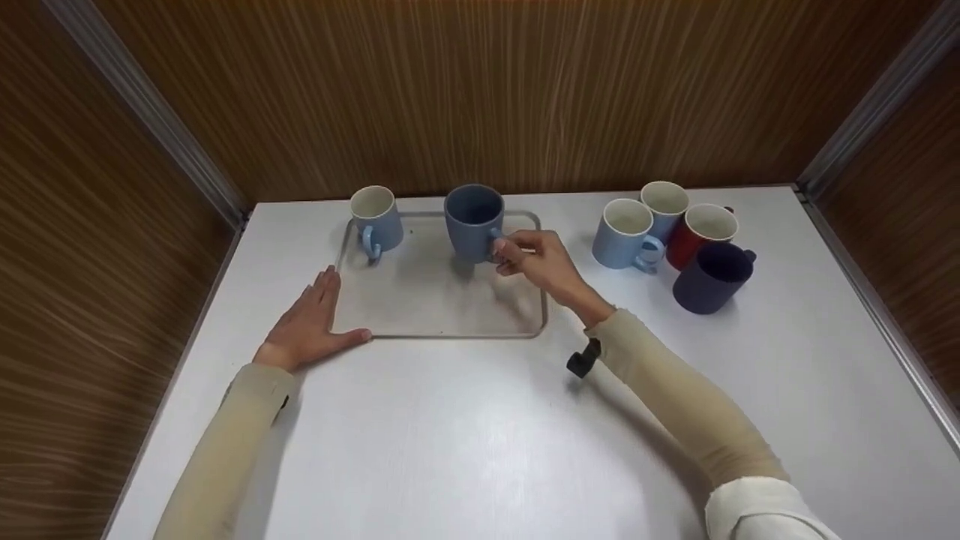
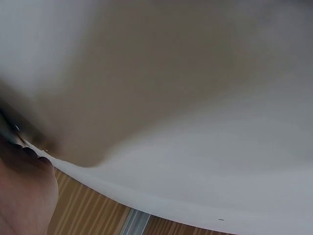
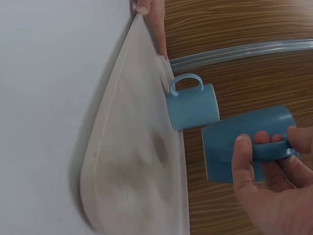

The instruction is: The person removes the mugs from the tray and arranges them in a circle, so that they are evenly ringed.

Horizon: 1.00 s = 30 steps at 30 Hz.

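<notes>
My right hand (image 1: 541, 264) grips a dark blue mug (image 1: 471, 232) by its handle and holds it upright. In the right wrist view a gap shows between this mug (image 3: 230, 156) and the tray (image 3: 107, 161), with fingers curled through and around the handle. My left hand (image 1: 306, 322) lies flat with straight fingers along the tray's left edge, its thumb at the front left corner. On the tray (image 1: 420, 300), at the back left, a light blue mug (image 1: 382, 229) stands upright, handle towards the front. The left wrist view is mostly blurred; only part of the left hand (image 2: 27, 193) shows.
Right of the tray several mugs stand close together: two light blue ones (image 1: 619, 244), a red one (image 1: 681, 244) and a dark purple one (image 1: 705, 289). Wood-grained panels (image 1: 480, 97) border the white table (image 1: 450, 435) at the back and both sides.
</notes>
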### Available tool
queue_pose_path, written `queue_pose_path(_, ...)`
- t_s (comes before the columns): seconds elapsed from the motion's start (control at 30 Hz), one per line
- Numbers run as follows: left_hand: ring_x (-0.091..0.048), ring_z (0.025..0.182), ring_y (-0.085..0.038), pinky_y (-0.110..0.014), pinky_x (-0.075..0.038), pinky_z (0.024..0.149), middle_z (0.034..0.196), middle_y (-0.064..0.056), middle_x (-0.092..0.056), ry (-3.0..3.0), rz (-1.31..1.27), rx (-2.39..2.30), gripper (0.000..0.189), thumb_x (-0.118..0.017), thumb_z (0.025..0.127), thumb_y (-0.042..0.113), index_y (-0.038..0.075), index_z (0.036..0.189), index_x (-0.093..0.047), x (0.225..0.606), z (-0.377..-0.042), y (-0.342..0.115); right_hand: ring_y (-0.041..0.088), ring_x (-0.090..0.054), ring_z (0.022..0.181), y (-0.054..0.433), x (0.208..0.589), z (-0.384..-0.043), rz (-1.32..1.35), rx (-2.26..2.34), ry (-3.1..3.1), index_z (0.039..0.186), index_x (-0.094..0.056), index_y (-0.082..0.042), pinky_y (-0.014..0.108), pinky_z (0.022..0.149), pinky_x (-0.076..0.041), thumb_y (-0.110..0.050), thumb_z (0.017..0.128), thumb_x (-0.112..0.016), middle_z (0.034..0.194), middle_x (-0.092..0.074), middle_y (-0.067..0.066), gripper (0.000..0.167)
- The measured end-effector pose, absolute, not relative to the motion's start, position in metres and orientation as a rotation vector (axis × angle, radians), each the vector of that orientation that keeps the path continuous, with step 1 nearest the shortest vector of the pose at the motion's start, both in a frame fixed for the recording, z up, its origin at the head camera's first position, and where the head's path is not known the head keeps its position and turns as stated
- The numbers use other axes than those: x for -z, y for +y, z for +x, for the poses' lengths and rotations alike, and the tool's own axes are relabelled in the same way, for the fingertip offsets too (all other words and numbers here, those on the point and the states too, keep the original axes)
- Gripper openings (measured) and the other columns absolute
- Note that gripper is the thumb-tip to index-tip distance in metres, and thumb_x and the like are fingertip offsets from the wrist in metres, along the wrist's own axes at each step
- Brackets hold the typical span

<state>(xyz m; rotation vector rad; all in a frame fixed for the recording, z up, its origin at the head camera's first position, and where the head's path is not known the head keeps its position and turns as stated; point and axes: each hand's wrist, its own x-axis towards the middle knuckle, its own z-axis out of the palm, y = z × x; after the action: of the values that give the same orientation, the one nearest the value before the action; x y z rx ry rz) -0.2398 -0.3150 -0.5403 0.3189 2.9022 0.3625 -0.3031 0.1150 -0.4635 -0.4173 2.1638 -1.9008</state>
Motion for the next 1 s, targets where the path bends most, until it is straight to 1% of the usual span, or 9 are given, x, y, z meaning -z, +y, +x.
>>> queue_pose_path(0.13, 0.000, 0.167, -0.039, -0.055, -0.012, 0.136, 0.181, -0.015, 0.006, 2.899, 0.302, -0.347, 0.132, -0.050, 0.089, 0.092, 0.003, 0.171, 0.003, 0.540, -0.239, -0.316, 0.021, -0.078, 0.090, 0.137, 0.460, -0.295, -0.467, 1.864, 2.199, 0.117, -0.073, 0.007, 0.034, 0.089, -0.066, -0.021, 0.109, -0.066, 0.112, -0.073, 0.025, 0.030)
queue_pose_path(0.23, 0.000, 0.167, -0.039, -0.055, -0.012, 0.136, 0.180, -0.016, 0.006, 2.905, 0.308, -0.352, 0.132, -0.051, 0.089, 0.091, 0.002, 0.171, 0.003, 0.540, -0.239, -0.317, 0.021, -0.078, 0.090, 0.154, 0.459, -0.289, -0.503, 1.855, 2.224, 0.116, -0.073, 0.007, 0.033, 0.090, -0.066, -0.022, 0.109, -0.065, 0.111, -0.073, 0.024, 0.031)
queue_pose_path(0.4, 0.000, 0.168, -0.037, -0.053, -0.010, 0.136, 0.180, -0.017, 0.003, 2.921, 0.337, -0.377, 0.131, -0.054, 0.090, 0.088, -0.001, 0.170, -0.001, 0.541, -0.239, -0.317, 0.021, -0.078, 0.091, 0.187, 0.457, -0.275, -0.508, 1.842, 2.258, 0.118, -0.072, 0.007, 0.032, 0.091, -0.065, -0.021, 0.109, -0.065, 0.109, -0.073, 0.022, 0.030)
queue_pose_path(0.5, 0.000, 0.168, -0.036, -0.052, -0.010, 0.137, 0.180, -0.017, 0.003, 2.918, 0.334, -0.381, 0.131, -0.055, 0.090, 0.088, -0.001, 0.170, -0.001, 0.541, -0.240, -0.317, 0.021, -0.078, 0.091, 0.209, 0.457, -0.266, -0.493, 1.821, 2.289, 0.117, -0.072, 0.006, 0.030, 0.092, -0.065, -0.020, 0.109, -0.064, 0.110, -0.073, 0.026, 0.028)
queue_pose_path(0.63, 0.002, 0.168, -0.036, -0.052, -0.009, 0.137, 0.180, -0.017, 0.005, 2.911, 0.326, -0.370, 0.133, -0.052, 0.089, 0.090, 0.000, 0.170, 0.000, 0.540, -0.240, -0.316, 0.019, -0.078, 0.090, 0.236, 0.460, -0.254, -0.484, 1.796, 2.339, 0.117, -0.071, 0.010, 0.026, 0.092, -0.063, -0.018, 0.110, -0.063, 0.110, -0.073, 0.029, 0.030)
queue_pose_path(0.83, 0.002, 0.168, -0.035, -0.051, -0.009, 0.137, 0.181, -0.016, 0.006, 2.908, 0.324, -0.375, 0.132, -0.052, 0.089, 0.090, 0.001, 0.171, 0.001, 0.539, -0.238, -0.314, 0.017, -0.079, 0.089, 0.269, 0.468, -0.240, -0.496, 1.814, 2.387, 0.114, -0.070, 0.013, 0.024, 0.090, -0.064, -0.014, 0.110, -0.062, 0.104, -0.077, 0.019, 0.028)
queue_pose_path(0.87, 0.002, 0.168, -0.035, -0.052, -0.010, 0.137, 0.181, -0.016, 0.006, 2.908, 0.324, -0.377, 0.132, -0.052, 0.089, 0.090, 0.001, 0.171, 0.001, 0.539, -0.238, -0.315, 0.018, -0.079, 0.088, 0.273, 0.469, -0.238, -0.506, 1.828, 2.383, 0.114, -0.069, 0.015, 0.025, 0.089, -0.064, -0.013, 0.110, -0.061, 0.103, -0.078, 0.016, 0.029)
queue_pose_path(1.0, 0.002, 0.168, -0.035, -0.053, -0.010, 0.136, 0.180, -0.015, 0.007, 2.906, 0.332, -0.387, 0.133, -0.051, 0.088, 0.091, 0.002, 0.171, 0.002, 0.540, -0.239, -0.314, 0.016, -0.078, 0.087, 0.292, 0.476, -0.228, -0.511, 1.845, 2.389, 0.113, -0.066, 0.019, 0.025, 0.087, -0.065, -0.009, 0.110, -0.060, 0.101, -0.080, 0.012, 0.030)
